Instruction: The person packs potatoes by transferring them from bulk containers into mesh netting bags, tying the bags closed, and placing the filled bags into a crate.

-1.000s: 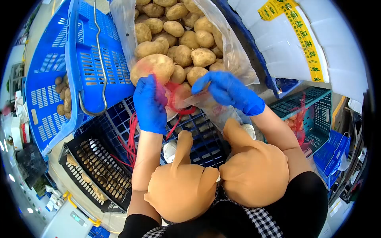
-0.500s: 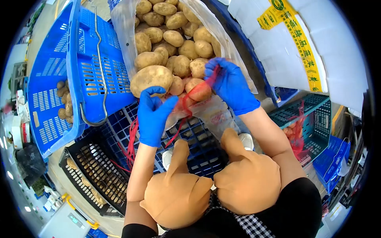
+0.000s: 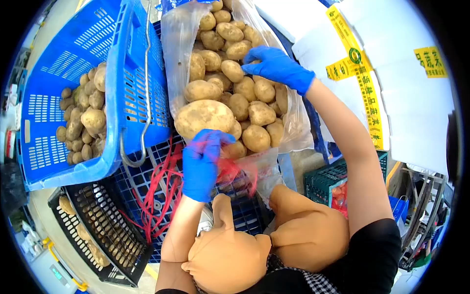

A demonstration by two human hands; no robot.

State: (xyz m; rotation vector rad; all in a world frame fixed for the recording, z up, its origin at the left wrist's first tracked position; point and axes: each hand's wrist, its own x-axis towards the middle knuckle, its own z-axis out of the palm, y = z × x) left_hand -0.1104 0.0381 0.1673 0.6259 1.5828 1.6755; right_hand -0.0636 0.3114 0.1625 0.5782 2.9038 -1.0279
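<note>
My left hand (image 3: 200, 166), in a blue glove, is closed on the gathered edge of a red mesh bag (image 3: 237, 169), whose net spreads blurred to the right. My right hand (image 3: 281, 68), gloved alike, reaches over the potatoes (image 3: 240, 105) with fingers apart and slightly bent. Its fingertips are close to the upper potatoes; whether they touch one I cannot tell. The potatoes fill a clear plastic sack (image 3: 178, 54). One large potato (image 3: 204, 119) lies at the near left, just above my left hand.
A blue crate (image 3: 73, 171) holding smaller potatoes stands tilted at left. Red net strips (image 3: 159, 191) lie over a blue pallet (image 3: 147, 169). There is a black crate (image 3: 105, 230) at lower left, a green crate (image 3: 318, 183) at right, and taped white boxes (image 3: 401, 108) beyond.
My right hand has let go of the red mesh and moved up over the potatoes. My left hand has closed on the mesh. The view has shifted, showing more of the blue crate's potatoes.
</note>
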